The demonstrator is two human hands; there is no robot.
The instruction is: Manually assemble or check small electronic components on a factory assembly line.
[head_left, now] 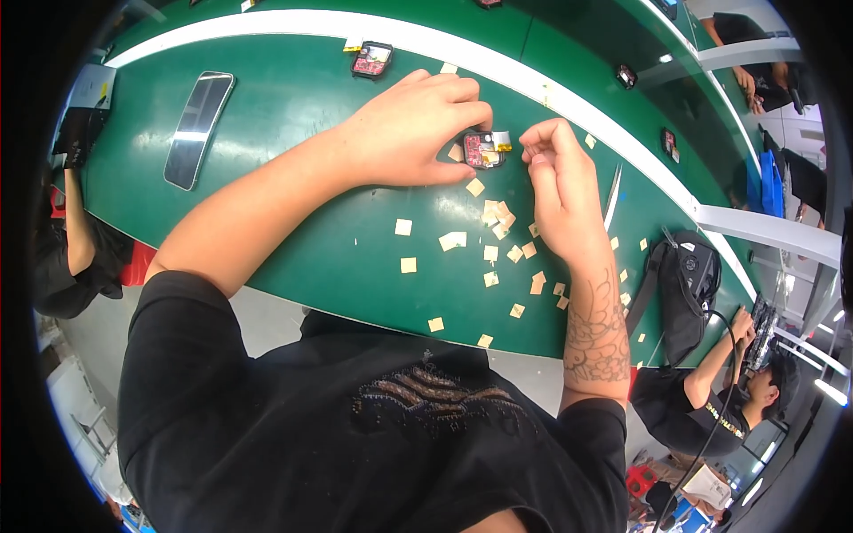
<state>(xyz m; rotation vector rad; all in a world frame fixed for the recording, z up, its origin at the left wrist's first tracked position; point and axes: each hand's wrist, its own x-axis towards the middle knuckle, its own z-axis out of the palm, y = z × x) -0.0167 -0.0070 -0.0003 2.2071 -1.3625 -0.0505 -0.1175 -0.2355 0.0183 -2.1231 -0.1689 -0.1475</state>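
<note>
My left hand point(416, 126) grips a small black-cased electronic device point(481, 156) at its left side, thumb below and fingers above. Inside the open case a red circuit board shows, and a silver and yellow tab sticks out at its upper right. Just right of the device, my right hand point(566, 191) is raised with thumb and fingertips pinched together. Whatever lies between those fingertips is too small to make out. Several beige paper-like squares point(490, 254) are scattered over the green table below the device. A pair of tweezers point(613, 197) rests beside my right hand.
A second similar device point(371, 59) sits near the far white ledge point(293, 24). To the left lies a smartphone point(199, 130). At the right stands a black bag point(689, 280) with a strap. Other people sit at the left and right ends of the green table point(311, 235).
</note>
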